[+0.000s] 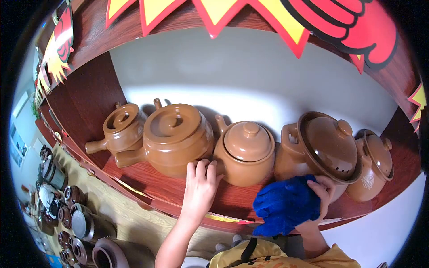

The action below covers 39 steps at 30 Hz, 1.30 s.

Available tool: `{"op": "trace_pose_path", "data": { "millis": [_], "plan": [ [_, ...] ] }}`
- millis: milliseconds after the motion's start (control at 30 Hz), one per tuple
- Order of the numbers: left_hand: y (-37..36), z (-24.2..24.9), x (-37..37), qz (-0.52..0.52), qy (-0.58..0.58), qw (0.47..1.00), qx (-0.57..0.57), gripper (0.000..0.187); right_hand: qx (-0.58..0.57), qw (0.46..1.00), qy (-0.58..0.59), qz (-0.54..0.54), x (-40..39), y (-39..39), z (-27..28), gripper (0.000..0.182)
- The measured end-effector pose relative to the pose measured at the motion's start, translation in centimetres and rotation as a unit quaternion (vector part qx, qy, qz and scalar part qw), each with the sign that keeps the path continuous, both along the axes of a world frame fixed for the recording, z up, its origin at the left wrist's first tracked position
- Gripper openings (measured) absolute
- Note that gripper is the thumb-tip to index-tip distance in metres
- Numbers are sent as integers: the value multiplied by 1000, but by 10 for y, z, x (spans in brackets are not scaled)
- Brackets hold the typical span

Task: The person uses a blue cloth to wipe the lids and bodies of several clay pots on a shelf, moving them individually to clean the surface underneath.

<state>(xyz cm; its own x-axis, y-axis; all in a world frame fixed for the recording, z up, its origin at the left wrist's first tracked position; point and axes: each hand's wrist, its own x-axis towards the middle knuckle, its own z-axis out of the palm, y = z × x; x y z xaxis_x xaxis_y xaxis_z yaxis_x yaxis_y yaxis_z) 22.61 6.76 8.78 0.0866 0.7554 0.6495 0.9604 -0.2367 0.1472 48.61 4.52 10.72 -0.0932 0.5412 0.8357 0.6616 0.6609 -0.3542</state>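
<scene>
While a shelf (230, 201) overlooks floorboards (120, 203), right hand (322, 192) grips cloth (286, 201) — left hand (201, 185), hold unclear.

Your cloth (283, 203) was deep blue, your top (330, 259) yellow; the lidded earthenware pots (172, 143) were caramel brown, the shelf (232, 203) reddish brown with darker wood grain.

Clothing of the wearer, head view. The yellow garment (228, 259), loosely folded, bears small dark marks and, near the lower edge, reddish ones; a narrow black band (248, 250) crosses it. The yellow sleeve (334, 258) is wide — the right forearm (313, 239) emerges bare. The left forearm (174, 241) is likewise uncovered. Greyish shoe tips (221, 246) — small, indistinct — show beyond.
</scene>
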Motion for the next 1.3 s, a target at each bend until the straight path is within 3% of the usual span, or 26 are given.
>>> {"op": "trace_pose_path", "data": {
  "millis": [100,167,200,233,367,433,500,567,633,667,800,933,1100,1167,1233,1300],
  "plan": [
    [-1,4,-2,-16,-39,999,-13,45,82,996,28,31,-23,18,7,50],
    [-3,10,-4,-54,-153,987,12,55,127,979,106,116,-38,36,3,53],
    [-6,9,-8,-73,-212,974,4,63,111,984,74,115,-48,39,18,55],
    [-10,9,-9,-72,-213,974,5,63,84,994,32,56,-62,32,38,56],
    [-25,-2,-9,-17,-238,970,39,63,82,980,-177,25,-114,47,74,51],
    [-25,-15,-9,-12,-354,935,18,58,65,961,-263,49,-138,61,62,35],
    [-25,-18,-11,-17,-392,919,25,51,-57,922,-382,34,-156,62,51,47],
    [-27,-16,-12,-33,-438,898,19,46,-53,915,-399,35,-158,63,50,45],
    [-25,-16,-12,-32,-447,893,29,44,-85,929,-352,79,-152,65,53,45],
    [-25,-17,-13,-36,-449,892,34,43,-63,936,-332,94,-149,64,51,31],
    [-26,-18,-15,-24,-416,909,29,45,-157,939,-303,41,-131,36,39,48],
    [-28,-17,-16,-24,-390,920,40,45,-269,917,-278,98,-100,32,31,44],
    [-41,-16,-15,5,-350,931,100,45,-281,923,-255,68,-84,36,38,38],
    [-49,-22,-14,50,-366,926,76,49,-126,981,-125,73,-89,39,43,38],
    [-45,-27,-10,34,-402,911,86,46,-89,989,-103,64,-106,43,57,38],
    [-40,-23,-4,-49,-574,816,41,46,-53,984,-168,22,-130,51,74,27]
  ]
}}
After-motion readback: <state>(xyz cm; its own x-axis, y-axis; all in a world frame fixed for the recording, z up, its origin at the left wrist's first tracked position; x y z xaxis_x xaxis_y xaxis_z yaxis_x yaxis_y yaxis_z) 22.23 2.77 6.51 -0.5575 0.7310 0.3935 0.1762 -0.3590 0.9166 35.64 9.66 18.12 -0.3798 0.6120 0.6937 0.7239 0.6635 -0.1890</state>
